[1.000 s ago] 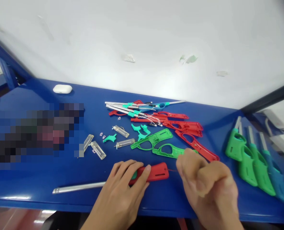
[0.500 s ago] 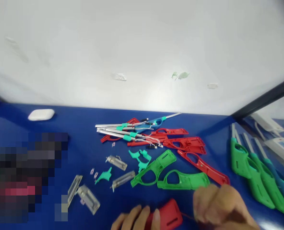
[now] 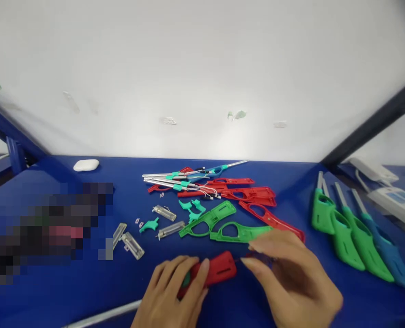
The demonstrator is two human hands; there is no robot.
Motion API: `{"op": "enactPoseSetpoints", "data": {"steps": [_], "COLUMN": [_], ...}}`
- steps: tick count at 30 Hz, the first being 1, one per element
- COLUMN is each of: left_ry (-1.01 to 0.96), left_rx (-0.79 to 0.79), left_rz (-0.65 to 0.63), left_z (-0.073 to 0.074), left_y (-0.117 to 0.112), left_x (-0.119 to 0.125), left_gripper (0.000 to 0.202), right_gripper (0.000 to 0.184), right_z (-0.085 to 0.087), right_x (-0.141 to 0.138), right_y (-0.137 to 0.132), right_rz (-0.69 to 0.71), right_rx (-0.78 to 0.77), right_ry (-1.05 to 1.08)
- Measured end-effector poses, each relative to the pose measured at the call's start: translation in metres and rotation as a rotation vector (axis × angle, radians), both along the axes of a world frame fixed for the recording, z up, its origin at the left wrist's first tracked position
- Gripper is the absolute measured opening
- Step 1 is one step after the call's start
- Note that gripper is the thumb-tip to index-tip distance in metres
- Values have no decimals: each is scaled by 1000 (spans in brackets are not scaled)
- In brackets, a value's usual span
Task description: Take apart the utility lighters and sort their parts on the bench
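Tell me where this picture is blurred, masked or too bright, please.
Head view: soft, even light, with the white wall washed out. Head view: a pixelated block hides part of the blue table on the left. Head view: the right hand looks slightly smeared; the left hand on the red lighter is sharper. Head view: the green lighters at far right are soft.
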State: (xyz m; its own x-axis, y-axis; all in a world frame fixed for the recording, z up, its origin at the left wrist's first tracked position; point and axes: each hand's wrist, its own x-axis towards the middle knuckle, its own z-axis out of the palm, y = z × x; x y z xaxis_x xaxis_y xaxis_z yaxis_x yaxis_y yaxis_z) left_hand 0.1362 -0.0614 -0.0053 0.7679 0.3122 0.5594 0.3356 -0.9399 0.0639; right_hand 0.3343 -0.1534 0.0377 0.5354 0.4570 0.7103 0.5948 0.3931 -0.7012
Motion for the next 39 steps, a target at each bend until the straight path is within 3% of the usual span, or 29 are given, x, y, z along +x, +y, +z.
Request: {"op": "enactPoseSetpoints", "data": {"steps": [3, 7, 13, 18, 23, 26, 32, 39], "left_ry": [-10, -27, -34, -47, -41, -40, -60, -102], "left_rx": [-38, -98, -133, -122, -146, -155, -138, -123], "left_rz": [-28, -60, -93, -118, -161, -168, -172, -179], "left_z": [8, 5, 4, 5, 3, 2, 3, 3], "left_y": [-4, -4, -1, 3, 9, 9, 7, 7], "left_x": [4, 6, 4, 6, 7, 8, 9, 9], "left_gripper": [35, 37, 36, 36, 35, 34, 32, 30], "right_gripper": [24, 17, 24, 8, 27, 29, 12, 32], "right_z": [-4, -6, -3, -3, -7, -8, -5, -8], "right_x": [3, 10, 7, 4, 7, 7, 7, 12], "right_y": [-5, -10, -3, 0, -3, -4, -3, -5], "right_rz": [35, 97, 246, 185, 199, 234, 199, 239], "right_rx": [-36, -88, -99, -17, -81, -88, -35, -91], "right_ry": [-6, -14, -49, -59, -33, -22, -24, -14]}}
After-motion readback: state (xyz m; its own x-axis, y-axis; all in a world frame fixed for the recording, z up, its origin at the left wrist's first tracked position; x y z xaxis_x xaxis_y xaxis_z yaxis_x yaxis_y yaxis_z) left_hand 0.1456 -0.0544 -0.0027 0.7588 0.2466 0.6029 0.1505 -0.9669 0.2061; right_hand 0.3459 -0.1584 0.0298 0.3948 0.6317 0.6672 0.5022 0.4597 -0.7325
